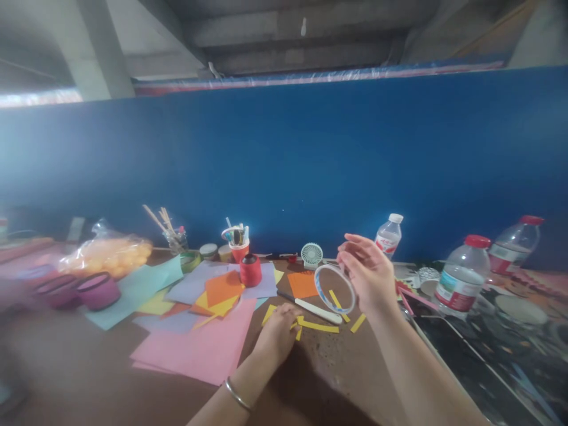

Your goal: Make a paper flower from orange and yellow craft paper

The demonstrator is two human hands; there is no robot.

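My right hand (367,273) is raised above the brown table (80,373) and holds a thin ring of tape (333,288) between thumb and fingers. My left hand (277,334) rests knuckles-up on the table, fingers curled over yellow paper strips (317,325). What lies under those fingers is hidden. A white-handled knife (310,309) lies just beyond the left hand, under the tape ring. A silver bangle (236,395) circles my left wrist.
Coloured paper sheets (199,349) spread to the left, with a red thread spool (251,270) and a red cup of tools (238,244) behind. Water bottles (464,274) stand right. A small fan (312,255), purple bowls (98,290) and a blue partition wall (284,165) lie beyond.
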